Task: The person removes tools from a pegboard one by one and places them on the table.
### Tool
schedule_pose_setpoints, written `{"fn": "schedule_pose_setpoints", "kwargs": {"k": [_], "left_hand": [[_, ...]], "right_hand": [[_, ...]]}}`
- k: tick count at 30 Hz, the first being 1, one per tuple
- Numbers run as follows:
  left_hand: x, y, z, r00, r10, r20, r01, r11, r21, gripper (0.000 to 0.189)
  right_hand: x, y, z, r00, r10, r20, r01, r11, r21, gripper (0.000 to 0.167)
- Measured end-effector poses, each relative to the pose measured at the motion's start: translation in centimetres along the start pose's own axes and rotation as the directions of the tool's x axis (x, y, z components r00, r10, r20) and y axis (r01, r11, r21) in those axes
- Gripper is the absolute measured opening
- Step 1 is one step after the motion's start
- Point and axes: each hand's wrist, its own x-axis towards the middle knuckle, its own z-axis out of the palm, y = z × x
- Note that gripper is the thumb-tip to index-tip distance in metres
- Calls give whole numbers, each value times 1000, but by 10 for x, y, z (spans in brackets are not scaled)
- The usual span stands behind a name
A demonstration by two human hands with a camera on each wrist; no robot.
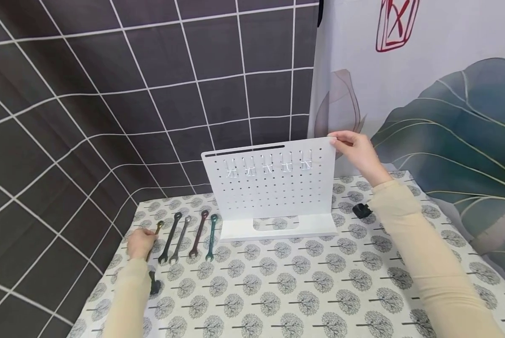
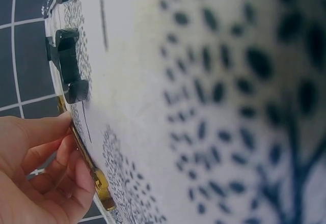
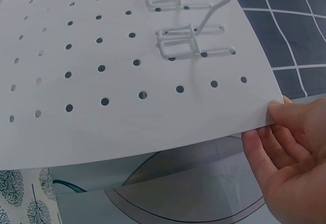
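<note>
At the left end of a row of wrenches, my left hand (image 1: pixel 141 243) pinches a gold wrench (image 1: pixel 159 226). The left wrist view shows thumb and fingers on its shaft, with one gold end (image 2: pixel 103 187) sticking out past them, close over the cloth. A white pegboard (image 1: pixel 273 188) stands upright on its base, with several wire hooks (image 1: pixel 268 163) in a row near its top. My right hand (image 1: pixel 355 152) holds the board's top right corner between thumb and fingers. That corner and a hook (image 3: pixel 178 43) show large in the right wrist view.
Beside the gold wrench lie a black wrench (image 1: pixel 170 237), a silver wrench (image 1: pixel 180 238), a dark red wrench (image 1: pixel 199 233) and a teal wrench (image 1: pixel 212 237). A tree-patterned cloth (image 1: pixel 269 281) covers the table. Behind hangs a dark gridded curtain (image 1: pixel 159 94), with a leaf-patterned one (image 1: pixel 459 122) at right.
</note>
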Motion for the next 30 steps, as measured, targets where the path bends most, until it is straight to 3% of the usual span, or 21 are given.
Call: {"fn": "schedule_pose_setpoints", "kwargs": {"k": [4,13,17,20,24,30], "left_hand": [[1,-4,0,1000,-2,-4,2,1000,3,20],[8,-18,-4,994,87,66,-82,994,-78,30],[3,-8,-20,991,128,42,-122,986,-115,34],[0,8,-36,982,184,-31,-186,974,-130,33],[-2,36,-55,953,258,-158,-281,948,-152,31],[-13,76,-79,876,342,-341,-420,888,-188,30]], "right_hand": [[1,-1,1,1000,0,12,0,1000,2,43],[2,-3,0,1000,10,20,-9,1000,-15,41],[0,-4,-1,1000,-5,15,5,999,-42,42],[-5,-6,-5,999,-26,-22,25,998,-60,46],[-13,-12,-11,990,-65,-124,57,996,-65,47],[-28,-14,-20,954,-142,-266,125,989,-80,37]]}}
